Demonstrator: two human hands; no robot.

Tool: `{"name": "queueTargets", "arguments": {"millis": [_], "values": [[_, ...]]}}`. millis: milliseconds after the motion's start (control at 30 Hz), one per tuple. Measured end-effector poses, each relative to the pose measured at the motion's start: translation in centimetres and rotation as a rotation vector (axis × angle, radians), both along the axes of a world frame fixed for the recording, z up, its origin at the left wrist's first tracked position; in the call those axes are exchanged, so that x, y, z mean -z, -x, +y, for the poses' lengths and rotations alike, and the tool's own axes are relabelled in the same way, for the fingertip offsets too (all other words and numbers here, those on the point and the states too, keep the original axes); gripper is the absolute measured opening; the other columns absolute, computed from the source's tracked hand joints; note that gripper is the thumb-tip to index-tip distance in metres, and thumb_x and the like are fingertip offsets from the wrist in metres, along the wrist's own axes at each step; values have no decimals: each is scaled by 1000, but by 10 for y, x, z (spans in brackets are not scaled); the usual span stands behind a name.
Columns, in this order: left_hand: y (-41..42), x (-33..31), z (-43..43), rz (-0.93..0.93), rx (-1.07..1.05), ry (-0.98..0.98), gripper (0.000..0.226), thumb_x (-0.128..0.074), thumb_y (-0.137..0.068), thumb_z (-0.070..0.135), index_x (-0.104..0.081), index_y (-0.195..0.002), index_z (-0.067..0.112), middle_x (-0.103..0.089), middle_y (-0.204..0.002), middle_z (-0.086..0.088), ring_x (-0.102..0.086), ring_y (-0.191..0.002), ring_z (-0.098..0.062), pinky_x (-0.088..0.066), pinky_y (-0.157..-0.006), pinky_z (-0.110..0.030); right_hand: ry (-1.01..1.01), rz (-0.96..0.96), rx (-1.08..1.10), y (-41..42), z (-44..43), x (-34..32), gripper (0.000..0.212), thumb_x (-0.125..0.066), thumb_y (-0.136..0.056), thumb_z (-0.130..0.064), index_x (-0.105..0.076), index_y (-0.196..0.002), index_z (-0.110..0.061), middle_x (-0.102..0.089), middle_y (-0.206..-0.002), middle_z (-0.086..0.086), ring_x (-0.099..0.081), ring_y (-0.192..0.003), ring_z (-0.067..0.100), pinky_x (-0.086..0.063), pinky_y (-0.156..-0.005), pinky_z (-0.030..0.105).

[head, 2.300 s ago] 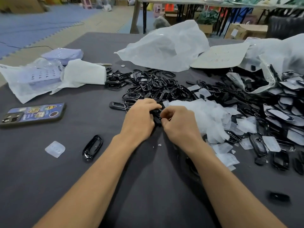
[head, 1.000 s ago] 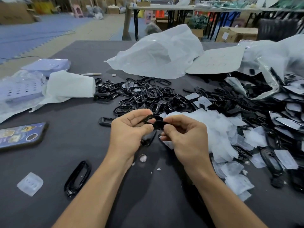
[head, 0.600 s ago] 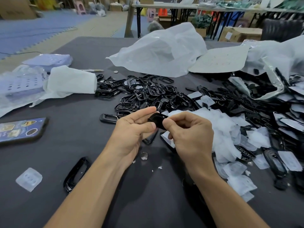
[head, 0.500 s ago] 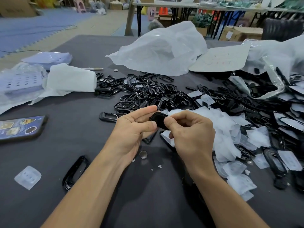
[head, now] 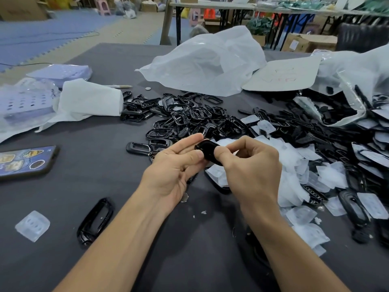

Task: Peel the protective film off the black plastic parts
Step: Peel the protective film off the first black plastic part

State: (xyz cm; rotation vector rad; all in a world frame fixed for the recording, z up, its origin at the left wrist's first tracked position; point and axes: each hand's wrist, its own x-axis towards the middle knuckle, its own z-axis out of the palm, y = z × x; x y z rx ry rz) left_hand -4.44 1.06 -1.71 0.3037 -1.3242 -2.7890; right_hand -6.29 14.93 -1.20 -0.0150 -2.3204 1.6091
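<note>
On the grey table (head: pixel 63 186) lie black parts (head: pixel 189 119); behind, cardboard boxes (head: pixel 309 42).

Single head-worn wide-angle cam, looking forward and down across the counter (head: pixel 63 186). Close on both forearms at frame bottom; room floor and far tables along the top edge.

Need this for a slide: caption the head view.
Left hand and right hand pinch a black plastic part beside peeled film.

Phone (head: pixel 25 162) left of parts heap (head: pixel 189 119)
</note>
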Motion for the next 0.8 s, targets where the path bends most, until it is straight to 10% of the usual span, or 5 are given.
{"name": "queueTargets", "arguments": {"millis": [233,400,800], "values": [[-2,-1,-1,-63,-52,46,36,-58,-85,-16,-73,-104,10,-81,-90,-5,-78,-80,-14,-61,-65,-20,210,46,-116,1,2,0,8,-77,-75,-33,-73,-73,-27,-67,-75,-8,-60,-73,12,-51,-73,36],[1,0,-4,-101,-124,85,30,-60,-90,-15,-70,-108,8,-80,-87,-5,-77,-76,-11,-59,-63,-18,381,0,-184,4,11,-3,17,-68,-94,-24,-64,-77,-26,-73,-71,0,-55,-50,15,-44,-51,31],[-1,5,-6,-77,-287,652,24,-79,-80,-4,-83,-82,20,-80,-78,-5,-69,-67,-17,-56,-63,-30,153,141,-355,7,22,-2,36,-74,-86,5,-83,-84,-30,-77,-82,-6,-72,-76,15,-56,-69,29]]}}
